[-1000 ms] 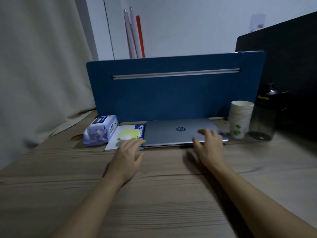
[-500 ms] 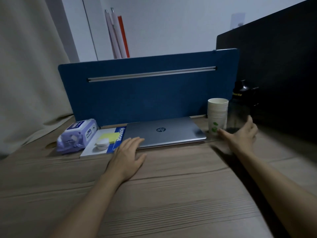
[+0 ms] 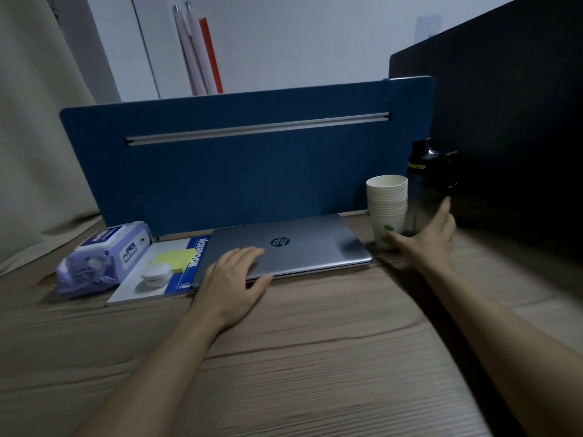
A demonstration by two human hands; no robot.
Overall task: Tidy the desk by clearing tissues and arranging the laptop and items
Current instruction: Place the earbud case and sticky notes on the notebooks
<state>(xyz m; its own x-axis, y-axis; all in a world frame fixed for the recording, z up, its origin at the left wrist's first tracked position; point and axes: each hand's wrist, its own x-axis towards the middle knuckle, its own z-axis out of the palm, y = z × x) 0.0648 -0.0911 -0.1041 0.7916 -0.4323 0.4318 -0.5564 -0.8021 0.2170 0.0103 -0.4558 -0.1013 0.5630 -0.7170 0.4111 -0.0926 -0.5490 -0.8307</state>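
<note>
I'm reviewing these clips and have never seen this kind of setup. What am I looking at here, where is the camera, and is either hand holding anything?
There is no machine: a person wears a wide-angle camera on the head, so you look forward and down along their two bare arms. The left hand lies flat on the near left corner of a closed grey laptop. The right hand is open, spread beside a stack of paper cups and a dark bottle; it grips nothing. Left of the laptop, a notebook carries a yellow sticky pad and a small white round item. A purple wipes pack lies furthest left. All sit on a wooden desk before a blue divider.
</note>
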